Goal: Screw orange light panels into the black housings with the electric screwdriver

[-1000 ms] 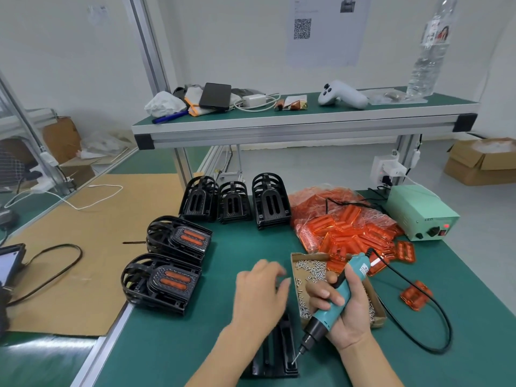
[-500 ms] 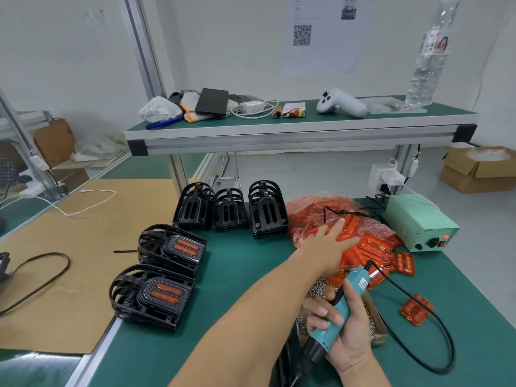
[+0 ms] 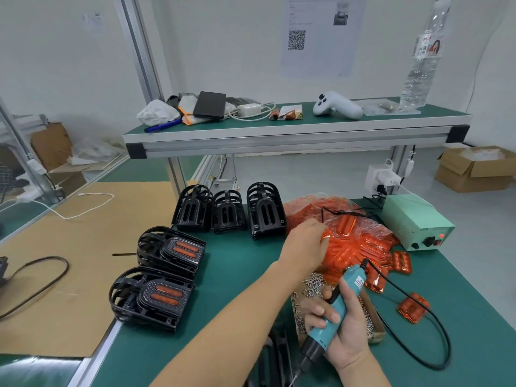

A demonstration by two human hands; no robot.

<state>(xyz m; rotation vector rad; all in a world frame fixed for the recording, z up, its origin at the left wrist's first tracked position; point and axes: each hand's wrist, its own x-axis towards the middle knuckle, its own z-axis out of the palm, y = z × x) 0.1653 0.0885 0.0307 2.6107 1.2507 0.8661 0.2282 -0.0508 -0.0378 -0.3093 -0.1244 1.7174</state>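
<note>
Two hands share the job: the left hand (image 3: 305,241) reaches into the bag of orange light panels (image 3: 354,236), fingers curled at the plastic, though whether they already pinch a panel I cannot tell. The right hand (image 3: 346,333) grips the electric screwdriver (image 3: 332,311) bit-down, just above the black housing (image 3: 275,356) at the bottom edge. Best to draw out one single panel, clear of the film, then seat it squarely in that housing before driving screws
</note>
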